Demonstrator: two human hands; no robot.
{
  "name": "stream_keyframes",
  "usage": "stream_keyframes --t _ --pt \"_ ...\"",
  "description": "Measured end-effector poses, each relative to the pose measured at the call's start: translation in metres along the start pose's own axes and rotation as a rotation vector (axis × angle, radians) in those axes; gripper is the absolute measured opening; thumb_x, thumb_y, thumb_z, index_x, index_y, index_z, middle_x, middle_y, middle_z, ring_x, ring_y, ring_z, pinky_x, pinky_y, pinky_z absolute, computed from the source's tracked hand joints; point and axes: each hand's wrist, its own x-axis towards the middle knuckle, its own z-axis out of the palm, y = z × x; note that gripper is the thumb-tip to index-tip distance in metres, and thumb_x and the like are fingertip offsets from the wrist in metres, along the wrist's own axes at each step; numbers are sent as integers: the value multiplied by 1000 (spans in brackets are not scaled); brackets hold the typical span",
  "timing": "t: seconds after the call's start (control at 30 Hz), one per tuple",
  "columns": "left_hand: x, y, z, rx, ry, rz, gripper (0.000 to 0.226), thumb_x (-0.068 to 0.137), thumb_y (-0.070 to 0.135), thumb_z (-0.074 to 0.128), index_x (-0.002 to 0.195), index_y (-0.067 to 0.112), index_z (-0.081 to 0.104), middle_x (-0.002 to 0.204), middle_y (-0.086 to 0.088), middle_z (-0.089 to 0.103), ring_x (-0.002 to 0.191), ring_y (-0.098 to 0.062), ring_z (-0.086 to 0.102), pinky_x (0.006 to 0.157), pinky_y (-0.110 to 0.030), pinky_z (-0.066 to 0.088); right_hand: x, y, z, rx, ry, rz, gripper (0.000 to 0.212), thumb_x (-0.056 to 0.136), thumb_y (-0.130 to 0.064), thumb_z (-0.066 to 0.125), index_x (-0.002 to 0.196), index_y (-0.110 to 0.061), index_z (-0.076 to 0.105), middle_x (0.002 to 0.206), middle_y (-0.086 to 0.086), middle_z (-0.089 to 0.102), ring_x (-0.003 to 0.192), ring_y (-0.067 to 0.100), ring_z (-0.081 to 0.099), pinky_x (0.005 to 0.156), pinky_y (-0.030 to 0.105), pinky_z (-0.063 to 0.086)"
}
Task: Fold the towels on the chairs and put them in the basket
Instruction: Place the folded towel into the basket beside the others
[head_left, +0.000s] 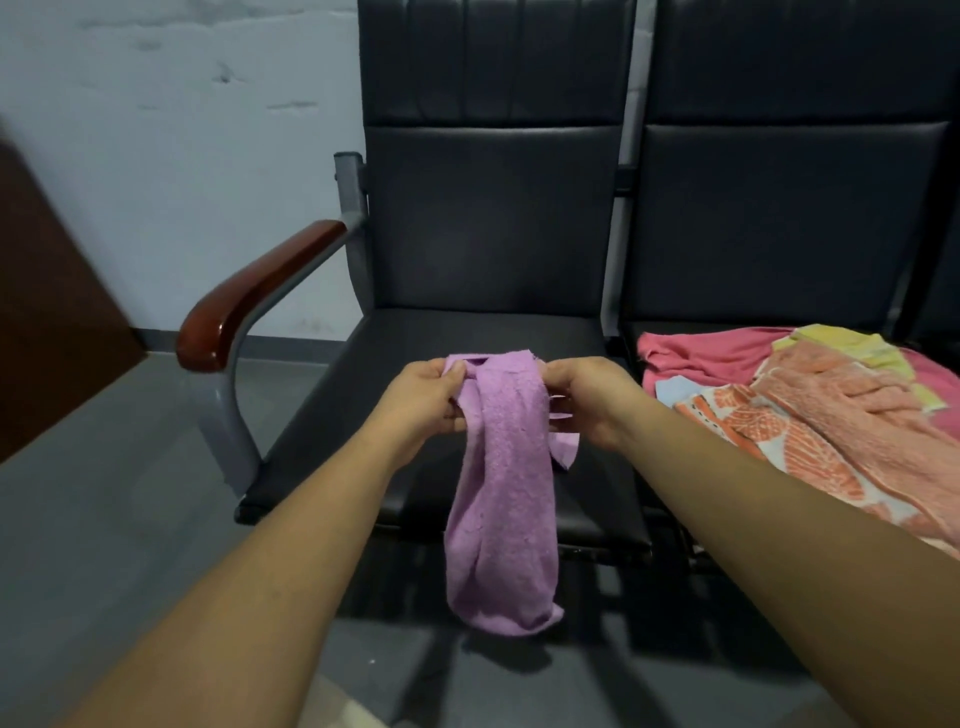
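A purple towel (506, 499) hangs bunched in front of the left black chair (488, 218), its lower end dangling past the seat's front edge. My left hand (423, 402) pinches the towel's upper left edge. My right hand (587, 400) grips its upper right edge, close beside the left. On the right chair (789, 208) lies a heap of towels: a pink one (696, 351), a peach one (852, 410), an orange-patterned one (769, 441) and a yellow one (841, 343). No basket is in view.
A brown wooden armrest (254, 299) on a grey metal frame sticks out at the left chair's side. A dark brown panel (47, 322) stands at the far left against the pale wall. Grey floor lies below the chairs.
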Motion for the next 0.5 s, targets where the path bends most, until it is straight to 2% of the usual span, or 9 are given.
stream_keyframes --t 0.1,0.17,0.23,0.3,0.37,0.43,0.5 --pt "-7 11 5 -92 78 -20 31 106 31 46 112 11 68 101 -11 75 89 -22 73 77 -34 60 -14 -2 6 54 3 -10 17 83 4 55 80 -6 70 70 3 61 59 16 55 56 30 48" --pt "-15 22 10 -124 135 -15 29 106 32 46 107 14 69 100 -9 75 92 -22 72 80 -35 61 -26 -5 9 78 18 10 20 79 8 52 74 -6 67 65 3 55 54 16 49 48 26 44" --pt "-23 34 12 -86 177 15 31 107 33 44 97 17 69 98 -8 74 93 -22 71 86 -37 61 -38 -10 8 42 50 30 20 79 9 53 74 -2 69 62 4 57 57 19 51 47 26 45" --pt "-29 44 12 -37 205 39 32 107 33 42 97 17 68 101 -9 73 96 -23 70 88 -39 60 -46 -18 7 -2 111 6 16 84 5 57 76 0 69 62 7 58 60 23 50 50 27 42" --pt "-35 54 12 -79 149 28 32 107 32 41 106 12 66 106 -12 73 98 -26 71 87 -40 60 -57 -26 7 -66 130 -87 20 97 -22 60 90 -7 70 72 7 61 65 22 53 58 29 43" --pt "-42 64 12 -146 19 11 34 108 30 41 116 5 64 108 -18 73 100 -30 73 85 -41 61 -67 -33 11 -276 75 -228 38 92 -54 61 102 -19 69 91 -2 67 82 14 61 70 29 49" --pt "-48 73 13 -151 -55 30 33 108 28 41 119 4 62 108 -20 74 100 -31 73 83 -40 61 -76 -38 18 -527 35 -364 41 84 -55 71 108 -22 67 102 -7 67 93 7 62 72 25 48"
